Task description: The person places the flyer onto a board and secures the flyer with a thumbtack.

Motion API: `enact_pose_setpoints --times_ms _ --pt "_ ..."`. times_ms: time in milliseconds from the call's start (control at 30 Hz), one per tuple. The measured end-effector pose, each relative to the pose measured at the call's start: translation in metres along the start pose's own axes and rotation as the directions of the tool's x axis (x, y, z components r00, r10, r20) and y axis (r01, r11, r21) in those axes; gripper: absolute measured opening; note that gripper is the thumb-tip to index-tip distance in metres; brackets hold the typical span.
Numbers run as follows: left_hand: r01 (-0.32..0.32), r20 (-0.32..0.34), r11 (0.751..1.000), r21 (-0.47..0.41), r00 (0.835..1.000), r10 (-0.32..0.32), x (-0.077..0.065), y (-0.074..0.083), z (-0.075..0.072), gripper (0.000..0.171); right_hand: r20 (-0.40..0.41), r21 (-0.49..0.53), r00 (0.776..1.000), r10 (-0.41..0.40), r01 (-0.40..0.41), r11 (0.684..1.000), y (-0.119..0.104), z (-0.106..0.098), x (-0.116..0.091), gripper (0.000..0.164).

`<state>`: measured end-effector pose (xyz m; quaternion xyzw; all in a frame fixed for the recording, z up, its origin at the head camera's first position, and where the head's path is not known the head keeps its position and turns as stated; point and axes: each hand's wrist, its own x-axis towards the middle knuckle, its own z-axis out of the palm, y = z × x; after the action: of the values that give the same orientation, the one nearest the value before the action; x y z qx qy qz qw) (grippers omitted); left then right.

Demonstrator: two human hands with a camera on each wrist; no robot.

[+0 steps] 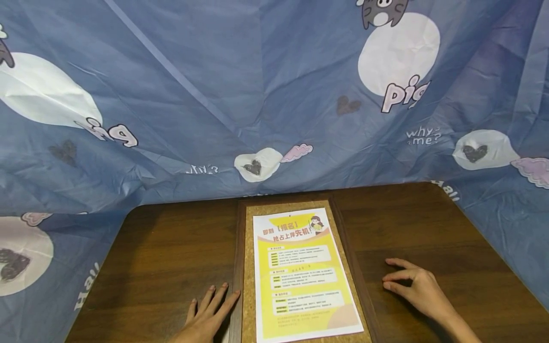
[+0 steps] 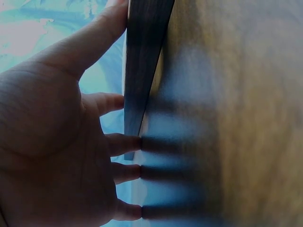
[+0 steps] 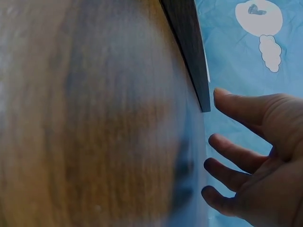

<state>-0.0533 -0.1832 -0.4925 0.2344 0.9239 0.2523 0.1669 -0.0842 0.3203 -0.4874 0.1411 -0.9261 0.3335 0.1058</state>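
A cork board [image 1: 250, 267] with a dark wooden frame lies on the table. On it is a yellow and white poster [image 1: 300, 281] with printed text, a small dark pin near its top edge. My left hand [image 1: 206, 317] is at the board's left side, fingers spread, thumb and fingertips right at the frame [image 2: 149, 47] and the tabletop. To the right of the board, my right hand [image 1: 418, 288] hovers close over the table with fingers apart and nothing between them. The right wrist view shows its thumb nearest the frame's end [image 3: 191, 52].
The dark brown wooden table [image 1: 171, 252] extends on both sides of the board. Behind it and around its sides hangs a blue cloth [image 1: 206, 119] printed with pigs, hearts and lettering, meeting the table's back edge.
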Motion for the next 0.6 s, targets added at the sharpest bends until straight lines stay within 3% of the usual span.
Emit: enact_pose_setpoints --times_ms 233,600 --pt "0.001 -0.001 1.0 0.015 1.0 -0.001 0.001 -0.001 0.001 0.111 -0.002 -0.047 1.0 0.025 -0.025 0.999 -0.003 -0.004 0.002 0.019" --pt "0.017 0.015 1.0 0.017 1.0 -0.017 0.001 -0.001 0.001 0.111 0.006 -0.036 0.997 0.083 -0.082 0.996 -0.012 -0.008 0.007 0.018"
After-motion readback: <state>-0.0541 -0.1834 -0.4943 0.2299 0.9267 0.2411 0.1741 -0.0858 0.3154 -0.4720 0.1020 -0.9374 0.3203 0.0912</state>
